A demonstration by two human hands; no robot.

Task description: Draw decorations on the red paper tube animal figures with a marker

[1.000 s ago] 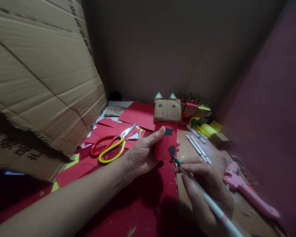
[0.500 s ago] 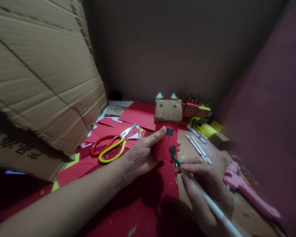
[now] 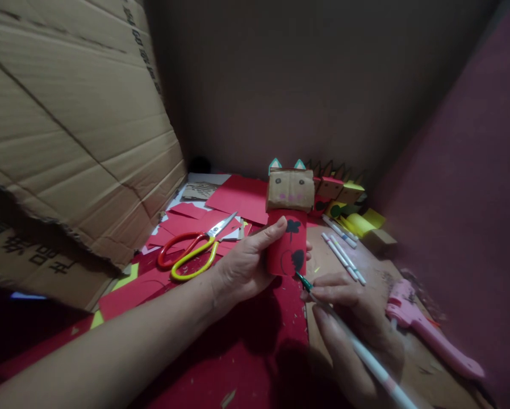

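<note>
My left hand point(image 3: 249, 261) is wrapped round a paper-and-cardboard animal figure point(image 3: 289, 190). The figure has a brown cardboard head with drawn eyes, pink dots and two teal-edged ears, above a red paper body. Dark drawings mark the body: a leafy or flower shape on top and a round outline below, filled dark on its right part. Between the fingers of my right hand point(image 3: 348, 318) is a white marker pen point(image 3: 370, 360), its green tip at the lower edge of the body. Whether the tip touches the paper I cannot tell.
Scissors point(image 3: 193, 255) with red and yellow handles lie left, on red paper sheets point(image 3: 238, 199). Several capped markers point(image 3: 342, 258), more small figures point(image 3: 331, 187) and a pink glue gun point(image 3: 434, 335) are on the right. A large cardboard sheet point(image 3: 76, 113) leans at left.
The marker's tip has moved slightly down and left, from the dark patch to the body's lower edge. My left hand and the figure have hardly moved.
</note>
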